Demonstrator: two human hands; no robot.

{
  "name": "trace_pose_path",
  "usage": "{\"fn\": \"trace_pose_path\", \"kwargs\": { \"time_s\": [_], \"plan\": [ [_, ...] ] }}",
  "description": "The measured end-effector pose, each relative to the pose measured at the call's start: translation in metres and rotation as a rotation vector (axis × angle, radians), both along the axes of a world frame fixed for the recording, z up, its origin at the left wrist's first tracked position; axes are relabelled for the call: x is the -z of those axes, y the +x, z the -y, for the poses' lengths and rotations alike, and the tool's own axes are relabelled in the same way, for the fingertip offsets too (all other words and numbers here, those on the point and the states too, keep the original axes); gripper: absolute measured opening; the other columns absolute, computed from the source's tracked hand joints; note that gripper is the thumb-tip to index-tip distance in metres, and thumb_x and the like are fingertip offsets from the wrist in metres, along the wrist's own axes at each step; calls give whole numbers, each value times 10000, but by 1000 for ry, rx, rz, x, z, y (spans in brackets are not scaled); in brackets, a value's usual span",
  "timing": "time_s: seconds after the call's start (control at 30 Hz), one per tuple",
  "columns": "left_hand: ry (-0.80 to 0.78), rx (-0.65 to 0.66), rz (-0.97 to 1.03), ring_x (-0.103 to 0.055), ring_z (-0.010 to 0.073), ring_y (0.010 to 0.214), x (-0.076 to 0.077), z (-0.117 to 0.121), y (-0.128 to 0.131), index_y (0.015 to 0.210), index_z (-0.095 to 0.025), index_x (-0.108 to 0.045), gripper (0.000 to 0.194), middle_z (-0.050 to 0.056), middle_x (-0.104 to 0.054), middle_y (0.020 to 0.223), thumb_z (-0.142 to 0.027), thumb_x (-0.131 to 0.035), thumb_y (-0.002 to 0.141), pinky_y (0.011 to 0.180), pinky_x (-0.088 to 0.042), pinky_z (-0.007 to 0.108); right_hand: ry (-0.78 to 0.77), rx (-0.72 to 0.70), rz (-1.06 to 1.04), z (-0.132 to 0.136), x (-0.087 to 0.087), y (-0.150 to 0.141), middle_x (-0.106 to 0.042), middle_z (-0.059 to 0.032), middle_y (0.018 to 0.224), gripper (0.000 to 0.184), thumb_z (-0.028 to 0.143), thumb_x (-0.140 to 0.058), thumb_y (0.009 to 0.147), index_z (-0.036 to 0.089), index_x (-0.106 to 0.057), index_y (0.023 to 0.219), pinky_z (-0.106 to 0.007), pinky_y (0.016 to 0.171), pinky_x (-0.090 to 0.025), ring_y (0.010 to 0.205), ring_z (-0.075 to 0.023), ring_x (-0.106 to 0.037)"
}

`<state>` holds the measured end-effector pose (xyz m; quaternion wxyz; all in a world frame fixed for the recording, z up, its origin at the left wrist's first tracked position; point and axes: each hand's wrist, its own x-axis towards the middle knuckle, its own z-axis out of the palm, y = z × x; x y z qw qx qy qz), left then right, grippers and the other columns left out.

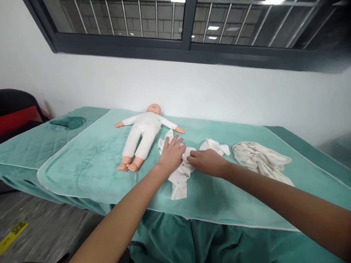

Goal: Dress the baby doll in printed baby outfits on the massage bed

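**Doll (146, 128) at left; left hand (172, 155) and right hand (210, 162) on a garment (179, 179)**

At far left, a black and red chair (19, 111) stands by a green bed (90, 110) with a hole (68, 122) near that end. A lighter mat (85, 157) covers its middle. On the mat the doll lies face up in a white suit, arms outstretched, head toward the wall (192, 95).

Just right of its legs, the left hand rests palm down, fingers spread apart, on the upper part of the garment. The garment lies crumpled on the mat — partly under this hand, one end reaching past it toward the near edge, between the wrists. At its right side is the right hand, fingers curled together, clamped on the fabric.

Just beyond the right hand lies a white cloth (215, 146) — then, farther right, a bunched cream cloth (257, 159).
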<state>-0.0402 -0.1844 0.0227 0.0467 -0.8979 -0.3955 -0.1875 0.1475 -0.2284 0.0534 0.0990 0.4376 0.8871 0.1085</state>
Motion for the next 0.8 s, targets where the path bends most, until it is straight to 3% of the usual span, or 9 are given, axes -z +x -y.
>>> {"fn": "trace_pose_path", "kwargs": {
  "time_s": [0.07,0.13,0.23,0.37,0.47,0.57,0.63,0.7,0.8],
  "plan": [
    [-65,-92,102,-544,309,1246,-4,0,7,1021,-186,-583,218,128,-680,1141,-120,-519,824,1158,-263,557,-12,244,-44,4,-4,12,-662,-131,1056,229,336,-435,985,182,-558,1101,-304,569,-347,805,-264,-662],
    [-174,-239,316,-632,265,1011,-6,1,12,992,-207,-549,198,76,-690,941,-128,-488,820,1042,-404,471,-56,517,-176,2,-3,28,-658,-183,1094,332,412,-513,943,156,-543,1153,-361,663,-436,882,-329,-667],
    [-342,-363,729,-615,216,878,-8,5,22,927,-226,-498,177,27,-642,866,-128,-469,783,838,-481,347,-180,663,-445,-1,6,47,-658,-222,1131,423,480,-525,922,149,-562,1183,-502,819,-470,1030,-405,-630],
    [-498,-410,1154,-603,172,903,-12,19,42,957,-208,-458,177,30,-613,955,-152,-433,791,816,-500,300,-293,501,-770,4,27,38,-663,-167,1230,406,450,-398,972,197,-604,1213,-512,982,-439,1153,-355,-598],
    [-671,-207,1268,-634,177,983,-17,36,50,1125,-201,-463,272,60,-631,1096,-298,-448,871,847,-531,311,-358,372,-1063,13,37,18,-664,-106,1271,431,404,-318,988,230,-595,1269,-431,995,-473,1178,-288,-599],
    [-695,75,1072,-517,244,1293,-18,58,47,1342,-225,-428,659,102,-515,1413,-397,-688,761,1083,-441,389,-429,272,-1358,28,39,4,-659,-84,1283,503,460,-259,986,264,-546,1349,-444,931,-524,1154,-289,-614],
    [-571,80,862,-327,295,1451,-14,72,41,1429,-236,-380,926,121,-337,1565,-317,-813,614,1199,-303,441,-516,201,-1549,44,39,-2,-648,-71,1298,518,486,-278,970,295,-511,1390,-459,932,-526,1165,-290,-610],
    [-452,12,765,-301,307,1462,-7,88,33,1441,-230,-383,934,135,-317,1569,-243,-794,602,1212,-275,466,-697,131,-1758,65,41,-4,-648,-62,1291,511,500,-398,935,316,-511,1398,-469,971,-506,1174,-289,-607],
    [-461,-122,824,-537,271,1263,11,124,14,1326,-215,-505,658,115,-552,1360,-217,-684,693,1103,-427,441,-1078,59,-1888,103,48,1,-660,-52,1263,469,459,-617,866,324,-606,1315,-470,1042,-454,1184,-280,-602]
  ]
}}
